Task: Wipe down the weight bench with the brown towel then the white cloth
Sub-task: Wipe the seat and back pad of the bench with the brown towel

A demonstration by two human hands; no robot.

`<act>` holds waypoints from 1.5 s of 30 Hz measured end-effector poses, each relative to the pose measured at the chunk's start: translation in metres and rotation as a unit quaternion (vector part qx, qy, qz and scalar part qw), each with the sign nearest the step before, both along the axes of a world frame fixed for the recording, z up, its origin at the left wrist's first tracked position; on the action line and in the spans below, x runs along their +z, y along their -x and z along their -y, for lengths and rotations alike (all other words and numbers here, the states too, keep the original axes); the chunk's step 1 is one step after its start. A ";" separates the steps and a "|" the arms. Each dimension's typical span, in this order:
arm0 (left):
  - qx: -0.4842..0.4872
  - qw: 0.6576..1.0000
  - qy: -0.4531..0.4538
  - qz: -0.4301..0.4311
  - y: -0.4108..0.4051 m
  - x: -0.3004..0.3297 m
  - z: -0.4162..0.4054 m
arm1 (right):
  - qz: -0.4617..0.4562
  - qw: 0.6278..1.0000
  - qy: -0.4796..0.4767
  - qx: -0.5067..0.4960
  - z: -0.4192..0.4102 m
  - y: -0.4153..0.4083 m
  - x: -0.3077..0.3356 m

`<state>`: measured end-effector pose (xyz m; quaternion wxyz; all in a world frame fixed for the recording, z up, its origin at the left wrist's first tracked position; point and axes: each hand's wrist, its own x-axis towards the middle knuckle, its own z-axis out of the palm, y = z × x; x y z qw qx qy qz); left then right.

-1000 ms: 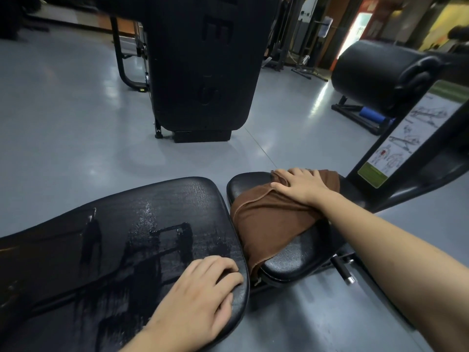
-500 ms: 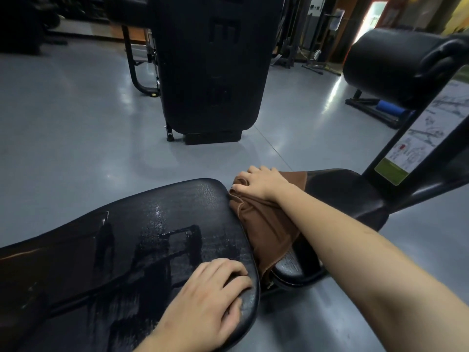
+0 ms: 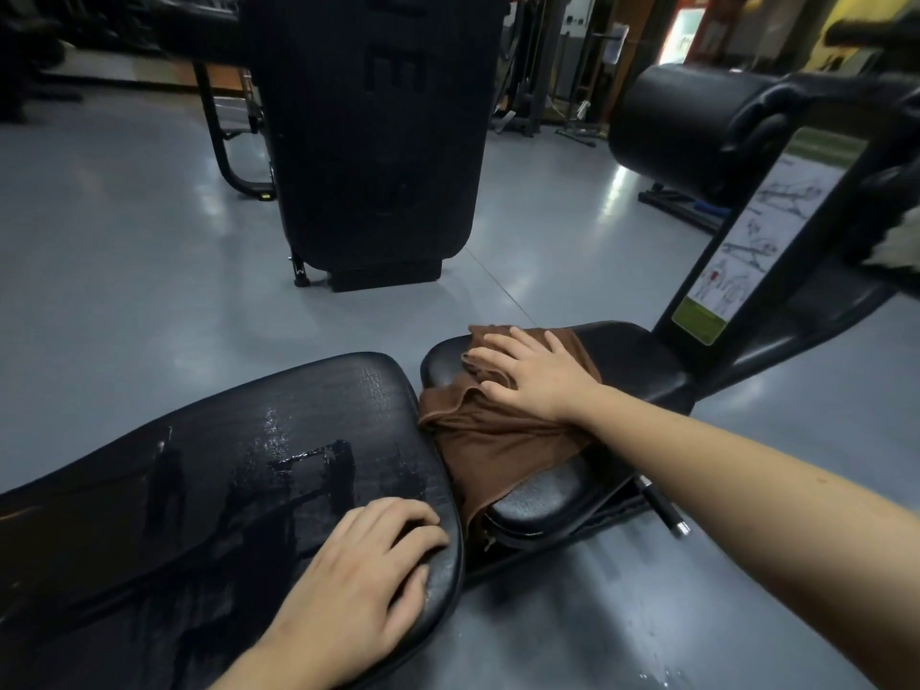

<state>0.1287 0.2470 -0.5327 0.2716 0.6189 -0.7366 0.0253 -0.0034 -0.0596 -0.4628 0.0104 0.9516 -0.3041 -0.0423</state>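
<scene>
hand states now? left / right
Left hand: open, resting on the black padded backrest.
Right hand: open, fingers flat, pressing the brown cloth towel on the seat pad.

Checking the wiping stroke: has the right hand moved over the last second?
Yes. The right hand slid the brown towel toward the backrest pad, then partway back along the seat.

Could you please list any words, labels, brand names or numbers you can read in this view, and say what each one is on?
No text reads clearly.
Instruction placard on the machine's upright: exercise drawings and a green panel at the bottom, lettering too small to read.
Black machine shroud: raised block shapes, perhaps letters, too dark to read.
White sign on the far rack: blurred.
Bench pads and brown towel: no markings visible.
</scene>
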 end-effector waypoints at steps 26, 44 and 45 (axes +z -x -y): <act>0.001 1.000 0.006 -0.008 0.003 0.001 0.000 | 0.018 0.998 0.044 -0.046 -0.094 0.063 -0.018; 0.001 1.000 -0.006 -0.008 0.001 -0.003 0.002 | 0.038 0.983 0.010 -0.180 0.011 0.064 0.010; 0.002 1.000 -0.005 -0.007 0.001 -0.004 0.002 | 0.044 0.982 0.009 -0.186 0.009 0.068 0.011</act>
